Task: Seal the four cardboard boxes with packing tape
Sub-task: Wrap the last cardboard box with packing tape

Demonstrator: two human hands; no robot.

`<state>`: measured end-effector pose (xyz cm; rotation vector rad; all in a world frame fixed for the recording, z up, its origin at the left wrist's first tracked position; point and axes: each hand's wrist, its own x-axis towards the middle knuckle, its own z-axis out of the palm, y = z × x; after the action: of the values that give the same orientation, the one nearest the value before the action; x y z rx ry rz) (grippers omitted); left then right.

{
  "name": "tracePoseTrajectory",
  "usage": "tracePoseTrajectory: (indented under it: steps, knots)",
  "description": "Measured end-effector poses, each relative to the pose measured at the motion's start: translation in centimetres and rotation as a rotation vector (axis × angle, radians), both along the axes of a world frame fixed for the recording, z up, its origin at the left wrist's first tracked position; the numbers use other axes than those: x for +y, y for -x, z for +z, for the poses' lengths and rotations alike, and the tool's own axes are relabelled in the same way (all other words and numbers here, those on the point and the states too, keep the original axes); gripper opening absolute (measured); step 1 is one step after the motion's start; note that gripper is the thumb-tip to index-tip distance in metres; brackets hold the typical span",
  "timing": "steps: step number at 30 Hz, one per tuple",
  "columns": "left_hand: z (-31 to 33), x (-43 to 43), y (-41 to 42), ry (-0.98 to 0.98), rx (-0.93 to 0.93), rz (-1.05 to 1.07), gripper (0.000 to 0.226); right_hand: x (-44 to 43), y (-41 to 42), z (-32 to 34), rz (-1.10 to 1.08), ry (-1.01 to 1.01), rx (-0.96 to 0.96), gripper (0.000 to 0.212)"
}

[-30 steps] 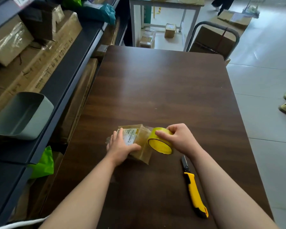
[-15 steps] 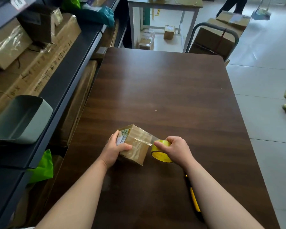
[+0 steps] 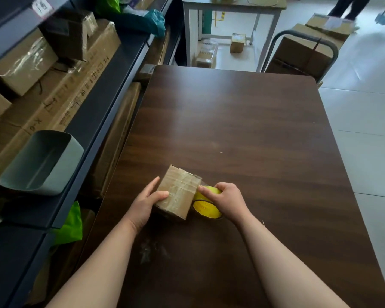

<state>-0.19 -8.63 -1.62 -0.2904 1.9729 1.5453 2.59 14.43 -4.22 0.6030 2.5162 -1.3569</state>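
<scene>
While a clear strip runs taut from roll to carton, the step in hand looks like winding tape round one small cardboard box (image 3: 178,194), which sits on the near part of the dark wooden table (image 3: 231,121).

Far to the left of that box, on the metal shelf (image 3: 111,85), a grey plastic bin (image 3: 40,163) lies on its side with its mouth toward the camera; nothing shows inside it.

Against the box's left side, the left hand (image 3: 146,203) clamps it, with the fingers along the flank and the thumb pressed over the top face. The box itself is closed, with glossy tape already crossing its top, so its contents are hidden.

Touching the box's right edge is the yellow tape roll (image 3: 206,207). The right hand (image 3: 228,201) grips it, and its index finger reaches to the strip at the box's corner.

Far beyond the box to the right, a trolley (image 3: 307,34) carries larger brown cartons, all closed.

Next, I judge, either the box must be turned or the roll drawn round it. The strip needs to stay under tension so it lies flat, and then it needs cutting.
</scene>
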Motion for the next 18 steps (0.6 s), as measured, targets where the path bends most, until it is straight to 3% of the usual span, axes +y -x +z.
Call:
tracePoseTrajectory:
  steps: [2,4,5,8,11,15,18]
  knots:
    - [1.1,0.1,0.0,0.344,0.266,-0.014,0.069,-0.9,0.7,0.6,0.006,-0.052,-0.006,0.057]
    - [2.2,1.3,-0.4,0.725,0.562,-0.131,0.072,-1.8,1.2,1.2,0.018,-0.104,-0.013,0.057]
    - [2.3,2.0,-0.7,0.827,0.610,-0.212,0.085,-2.2,1.4,1.5,0.028,-0.128,-0.014,0.056]
    - [1.4,3.4,-1.3,0.964,0.523,-0.290,0.117,-3.0,1.7,2.5,0.082,-0.206,-0.011,0.054]
    - [1.0,3.1,-0.6,0.911,0.491,-0.203,0.115,-2.0,1.4,3.2,0.096,-0.180,0.021,0.057]
    - [1.4,3.7,0.0,0.565,0.436,-0.061,0.109,1.0,0.6,4.5,0.048,0.011,0.218,0.057]
    - [0.6,4.4,-0.4,0.338,0.326,0.007,0.108,3.3,-0.2,5.8,0.050,0.045,0.256,0.049]
